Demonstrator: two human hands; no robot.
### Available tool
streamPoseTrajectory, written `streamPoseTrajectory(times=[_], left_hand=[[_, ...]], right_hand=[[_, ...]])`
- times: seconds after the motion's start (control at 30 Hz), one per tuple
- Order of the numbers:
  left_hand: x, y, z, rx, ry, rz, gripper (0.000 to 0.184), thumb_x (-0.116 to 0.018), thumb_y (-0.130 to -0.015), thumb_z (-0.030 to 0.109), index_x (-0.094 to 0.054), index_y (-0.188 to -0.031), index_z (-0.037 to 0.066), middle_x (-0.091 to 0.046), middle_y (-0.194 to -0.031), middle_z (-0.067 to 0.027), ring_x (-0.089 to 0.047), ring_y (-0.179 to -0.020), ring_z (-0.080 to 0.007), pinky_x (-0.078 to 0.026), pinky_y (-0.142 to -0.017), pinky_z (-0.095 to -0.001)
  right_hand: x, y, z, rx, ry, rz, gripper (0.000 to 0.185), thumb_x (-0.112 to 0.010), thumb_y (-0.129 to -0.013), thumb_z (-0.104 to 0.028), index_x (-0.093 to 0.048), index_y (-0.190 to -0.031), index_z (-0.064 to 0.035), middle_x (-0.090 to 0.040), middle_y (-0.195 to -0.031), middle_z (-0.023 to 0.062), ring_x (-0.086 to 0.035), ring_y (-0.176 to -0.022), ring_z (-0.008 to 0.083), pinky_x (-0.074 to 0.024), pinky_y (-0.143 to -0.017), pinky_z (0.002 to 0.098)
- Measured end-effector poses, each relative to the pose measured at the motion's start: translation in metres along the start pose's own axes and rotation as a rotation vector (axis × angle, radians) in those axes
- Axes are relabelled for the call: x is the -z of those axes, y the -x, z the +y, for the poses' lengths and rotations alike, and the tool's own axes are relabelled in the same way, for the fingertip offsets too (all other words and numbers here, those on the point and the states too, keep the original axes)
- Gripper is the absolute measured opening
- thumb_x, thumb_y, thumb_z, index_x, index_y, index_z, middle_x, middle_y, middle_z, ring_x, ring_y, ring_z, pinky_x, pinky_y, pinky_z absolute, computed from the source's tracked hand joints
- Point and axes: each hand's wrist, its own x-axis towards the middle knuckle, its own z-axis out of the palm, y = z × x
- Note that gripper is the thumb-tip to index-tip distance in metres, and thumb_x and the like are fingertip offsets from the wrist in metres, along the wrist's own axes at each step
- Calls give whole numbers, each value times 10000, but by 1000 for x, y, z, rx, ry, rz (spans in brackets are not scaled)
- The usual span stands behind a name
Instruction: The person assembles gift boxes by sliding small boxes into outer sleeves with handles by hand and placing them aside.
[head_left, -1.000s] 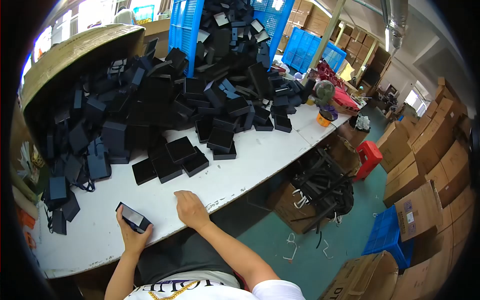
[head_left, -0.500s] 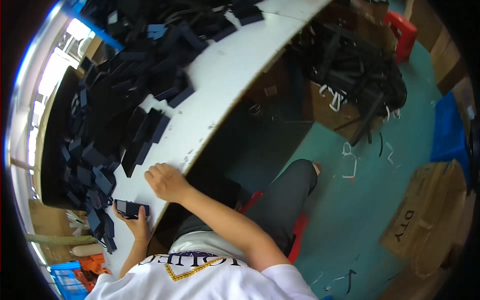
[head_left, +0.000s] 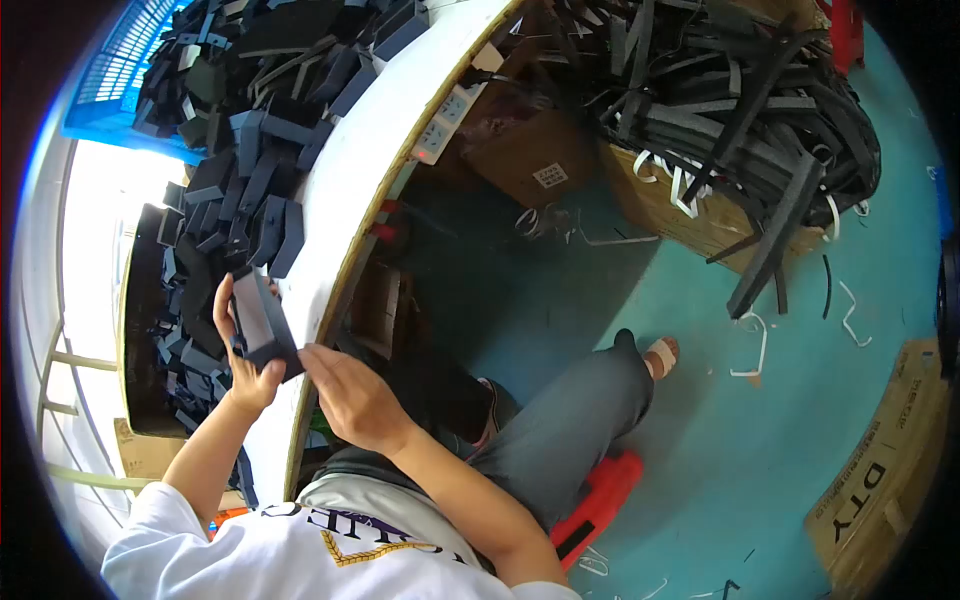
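My left hand (head_left: 250, 382) grips a small dark navy box (head_left: 262, 318) with a pale grey panel on its upper face. The fingers lie along its far side and the thumb presses near its lower end. The box is tilted and held above the white worktable. My right hand (head_left: 358, 402) meets its lower right corner, fingers drawn together; whether something small is pinched between them is hidden. A pile of similar dark boxes (head_left: 262, 170) covers the table just beyond my left hand.
The white tabletop (head_left: 345, 165) ends in a worn wooden edge beside me. A blue basket (head_left: 115, 75) stands at the far left. Under the table are a power strip (head_left: 445, 125) and a carton (head_left: 540, 150). Black foam strips (head_left: 740, 130) overflow a box; a red stool (head_left: 600, 505) is below me.
My left hand has raised the box and turned its pale panel up. My right hand has gone from a loose fist at the table edge to the box's corner. The view has shifted.
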Motion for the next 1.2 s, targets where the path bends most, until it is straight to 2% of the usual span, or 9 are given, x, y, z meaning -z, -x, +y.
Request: streamPoseTrajectory(times=[0.13, 0.23, 0.3, 0.33, 0.47, 0.57, 0.6, 0.8, 1.2], left_hand=[[-52, -62, -1, 46, 85, 79, 1166, -708, -849, 662, -58, -1620, 77, -506, -1405, -162, -528, -1283, -257, -384, -1107, -407], [-75, -86, -7, 66, 110, 121, 1196, -698, -827, 704, -46, -1628, 101, -496, -1417, -167, -529, -1284, -255, -396, -1101, -395], [-90, -88, -15, 83, 277, 226, 1216, -707, -809, 715, -34, -1635, 130, -477, -1442, -175, -518, -1300, -261, -399, -1105, -398], [-88, -89, -12, 112, 252, 198, 1225, -720, -799, 707, -11, -1638, 165, -421, -1506, -184, -500, -1328, -269, -396, -1128, -408], [-91, -91, -10, 128, 321, 192, 1216, -751, -811, 645, 22, -1634, 196, -319, -1585, -208, -487, -1355, -279, -381, -1169, -420], [-95, -93, -11, 99, 371, 251, 1210, -806, -778, 579, -45, -1631, 180, -332, -1568, -250, -531, -1311, -301, -450, -1133, -451], [-96, -93, -6, 125, 368, 266, 1225, -815, -761, 580, -54, -1631, 174, -302, -1580, -273, -535, -1306, -313, -447, -1135, -460], [-92, -94, -8, 111, 328, 284, 1230, -822, -743, 583, -84, -1637, 173, -223, -1605, -307, -524, -1323, -337, -447, -1138, -474], [-95, -95, -4, 181, 279, 288, 1284, -855, -696, 619, -99, -1641, 190, -85, -1679, -256, -301, -1497, -396, -317, -1227, -514]], right_hand=[[68, -41, -7, -217, -24, 291, 203, -674, -889, 16, -648, -1090, 17, -676, -950, 162, -660, -842, 350, -527, -753, 421], [104, -42, -21, -382, -162, 356, 211, -677, -860, 69, -666, -1065, 20, -687, -919, 156, -667, -797, 327, -532, -713, 393], [118, -40, -30, -367, -203, 379, 244, -688, -842, 82, -667, -1078, 27, -695, -916, 161, -675, -772, 310, -535, -690, 384], [122, -42, -29, -354, -229, 391, 209, -665, -841, 135, -665, -1035, 58, -693, -856, 164, -666, -716, 243, -534, -658, 330], [124, -42, -20, -530, -283, 368, 229, -657, -856, 131, -658, -1075, 64, -704, -872, 170, -672, -741, 227, -534, -665, 307], [124, -46, -10, -599, -282, 355, 229, -660, -855, 130, -659, -1074, 62, -706, -882, 170, -674, -746, 228, -535, -672, 304], [123, -43, -9, -665, -312, 361, 250, -691, -845, 96, -669, -1087, 34, -708, -927, 182, -691, -777, 311, -554, -688, 368], [114, -35, 2, -733, -449, 301, 257, -693, -846, 82, -665, -1098, 43, -713, -945, 170, -699, -790, 306, -556, -718, 383], [107, -36, 14, -780, -426, 269, 243, -682, -851, 78, -672, -1089, 33, -715, -944, 170, -699, -798, 315, -556, -713, 386]])
